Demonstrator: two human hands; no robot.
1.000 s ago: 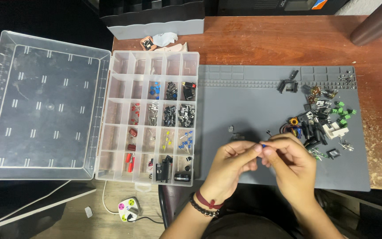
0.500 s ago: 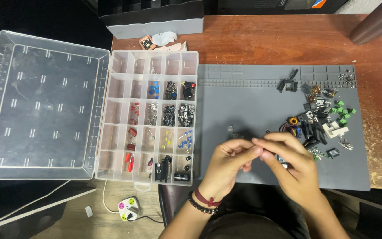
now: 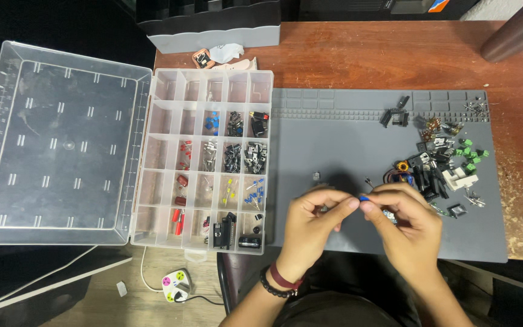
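Fingertips of the left hand [image 3: 313, 223] and right hand [image 3: 405, 225] now meet on a tiny blue component [image 3: 364, 198], whereas half a second ago they pinched slightly apart over the grey mat [image 3: 346, 139]; both hands grip it between thumb and forefinger. It sits above the mat's near edge, and its long axis (too small to judge) cannot be told. Farther left lies the open parts organiser [image 3: 208, 79].

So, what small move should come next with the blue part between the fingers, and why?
Probably carry the small blue part left to the organizer box. Both the left hand and right hand pinch it above the grey mat, and a compartment with similar blue pieces lies open close by.
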